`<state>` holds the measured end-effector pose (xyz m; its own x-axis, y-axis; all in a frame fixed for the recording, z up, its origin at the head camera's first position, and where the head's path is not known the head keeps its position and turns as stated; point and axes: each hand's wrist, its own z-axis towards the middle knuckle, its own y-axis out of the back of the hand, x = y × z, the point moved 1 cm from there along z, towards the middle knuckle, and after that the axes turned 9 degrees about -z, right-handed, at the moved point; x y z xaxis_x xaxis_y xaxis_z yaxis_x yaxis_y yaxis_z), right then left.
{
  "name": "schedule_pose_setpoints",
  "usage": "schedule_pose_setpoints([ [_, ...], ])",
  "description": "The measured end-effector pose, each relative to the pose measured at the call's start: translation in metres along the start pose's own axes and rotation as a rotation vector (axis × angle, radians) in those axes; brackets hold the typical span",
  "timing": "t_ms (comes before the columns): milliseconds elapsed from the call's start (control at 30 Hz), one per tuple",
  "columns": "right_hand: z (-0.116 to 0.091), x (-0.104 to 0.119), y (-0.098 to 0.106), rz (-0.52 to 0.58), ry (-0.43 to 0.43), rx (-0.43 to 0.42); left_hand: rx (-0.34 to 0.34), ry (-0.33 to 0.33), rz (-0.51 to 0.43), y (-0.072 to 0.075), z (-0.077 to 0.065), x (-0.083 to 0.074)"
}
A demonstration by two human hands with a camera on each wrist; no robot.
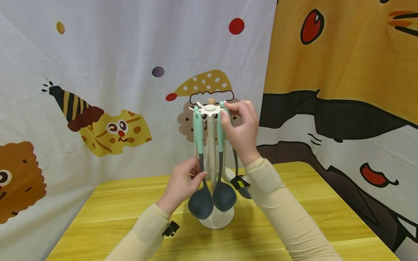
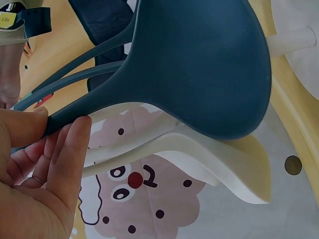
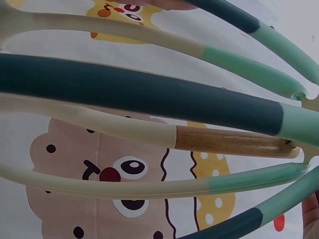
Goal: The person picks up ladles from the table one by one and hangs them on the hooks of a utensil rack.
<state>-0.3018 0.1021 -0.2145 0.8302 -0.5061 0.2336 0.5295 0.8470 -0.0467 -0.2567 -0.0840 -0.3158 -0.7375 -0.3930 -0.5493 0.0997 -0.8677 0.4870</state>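
Note:
A white utensil rack [image 1: 217, 219] stands upright on the table, hung with several kitchen utensils. At its left front hangs a dark cooking spoon [image 1: 200, 204] with a mint-green handle. My left hand [image 1: 181, 185] pinches the spoon's dark neck, just above its broad head [image 2: 199, 64]. Beside it hangs a dark ladle [image 1: 224, 197], also with a green handle. My right hand [image 1: 242, 127] pinches a green handle at the rack's top right, next to the hooked top [image 1: 209, 108]; which of the two adjacent handles it grips I cannot tell.
Behind the front pair hang cream-coloured utensils [image 2: 199, 159], a wood-handled one [image 3: 229, 140], and another dark utensil [image 1: 245, 192] at the right. The wood-grain table [image 1: 130, 210] meets a printed curtain [image 1: 130, 43] at the back and right.

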Motion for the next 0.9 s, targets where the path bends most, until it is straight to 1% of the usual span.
schedule_pose_setpoints([
  [300, -0.0009, 0.0009, 0.0001, 0.0, -0.003, -0.001, -0.004, 0.003, 0.001, -0.0017, -0.0006, 0.0014],
  [433, -0.0006, 0.0012, 0.0004, 0.003, -0.002, 0.0, 0.0, 0.021, -0.009, -0.0023, -0.0007, 0.0002],
  [633, -0.0001, 0.0012, 0.0015, 0.001, -0.003, 0.01, -0.001, 0.071, -0.045, -0.0038, -0.0017, -0.0013],
  [900, 0.0006, 0.0017, 0.0047, -0.008, -0.008, 0.058, 0.004, 0.104, -0.073, -0.0044, -0.0023, -0.0032],
])
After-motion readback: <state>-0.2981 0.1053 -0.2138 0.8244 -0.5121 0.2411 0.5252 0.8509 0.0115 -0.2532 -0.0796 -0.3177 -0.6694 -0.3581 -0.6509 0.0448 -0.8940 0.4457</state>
